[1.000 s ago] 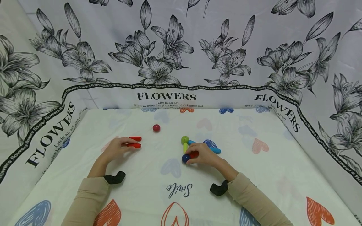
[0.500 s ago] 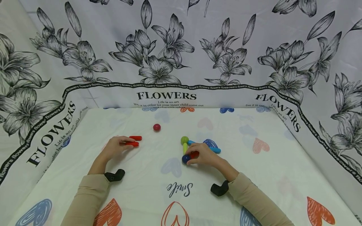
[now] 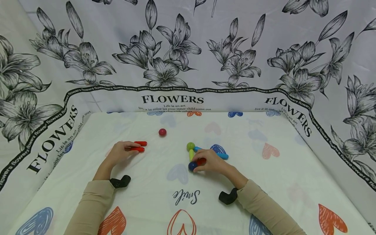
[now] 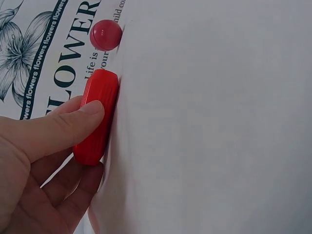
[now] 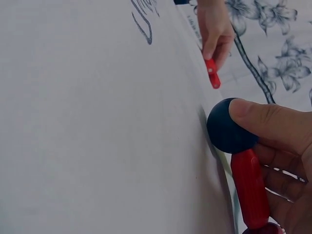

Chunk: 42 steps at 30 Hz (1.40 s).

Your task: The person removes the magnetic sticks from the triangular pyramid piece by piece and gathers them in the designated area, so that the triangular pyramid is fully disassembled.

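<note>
My left hand (image 3: 118,153) pinches the nearer red stick (image 4: 97,122) between thumb and fingers. A second red stick (image 3: 141,143) lies just beyond it. My right hand (image 3: 210,160) pinches a dark blue ball (image 5: 231,126), its thumb on top and fingers behind. Against the ball sits another red stick (image 5: 250,187), with a dark red ball (image 5: 267,229) at its far end, cut off by the frame. From the blue ball a yellow-green stick (image 3: 191,154) runs to a green ball (image 3: 190,146). Light blue sticks (image 3: 224,156) show behind the right hand, partly hidden by it.
A loose red ball (image 3: 162,132) lies farther back, between the hands. White cloth (image 3: 158,202) printed with hearts covers the table. A flower-printed curtain (image 3: 173,75) rises at the back and sides. Black wrist mounts (image 3: 228,196) stick out below both hands.
The nearer red stick has shifted slightly left and back with my left hand, closer to the other stick. The green and blue balls have edged slightly left; my right hand keeps its hold.
</note>
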Each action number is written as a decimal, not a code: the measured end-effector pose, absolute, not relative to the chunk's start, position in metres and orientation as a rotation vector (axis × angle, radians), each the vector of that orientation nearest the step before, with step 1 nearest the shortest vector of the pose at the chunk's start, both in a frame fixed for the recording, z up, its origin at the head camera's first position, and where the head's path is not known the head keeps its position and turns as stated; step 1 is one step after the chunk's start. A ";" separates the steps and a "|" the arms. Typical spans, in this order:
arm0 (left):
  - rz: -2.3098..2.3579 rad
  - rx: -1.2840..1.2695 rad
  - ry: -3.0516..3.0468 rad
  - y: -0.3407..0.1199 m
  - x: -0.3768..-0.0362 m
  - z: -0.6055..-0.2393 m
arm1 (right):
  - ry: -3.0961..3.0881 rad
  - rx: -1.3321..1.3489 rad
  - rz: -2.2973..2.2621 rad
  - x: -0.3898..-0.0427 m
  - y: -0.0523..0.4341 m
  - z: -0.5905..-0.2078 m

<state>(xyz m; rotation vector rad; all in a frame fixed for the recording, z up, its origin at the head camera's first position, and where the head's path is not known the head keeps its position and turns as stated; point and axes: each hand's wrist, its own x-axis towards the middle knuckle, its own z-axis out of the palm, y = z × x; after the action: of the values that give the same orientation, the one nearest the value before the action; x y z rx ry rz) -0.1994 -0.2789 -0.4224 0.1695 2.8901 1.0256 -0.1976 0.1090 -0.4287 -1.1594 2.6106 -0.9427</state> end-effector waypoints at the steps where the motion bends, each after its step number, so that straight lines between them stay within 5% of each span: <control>1: 1.028 0.163 2.887 -0.279 -0.199 -0.422 | 2.612 -1.163 -0.941 -0.198 0.109 -0.429; 42: 1.180 0.149 2.905 -0.278 -0.193 -0.414 | 2.606 -1.161 -0.938 -0.195 0.108 -0.427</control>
<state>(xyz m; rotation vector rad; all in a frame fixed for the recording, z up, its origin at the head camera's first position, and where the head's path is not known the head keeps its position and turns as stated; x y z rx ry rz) -0.1933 -0.2775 -0.4143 0.1492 2.9048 1.1797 -0.1949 0.1076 -0.4269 -1.1611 2.6059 -0.9382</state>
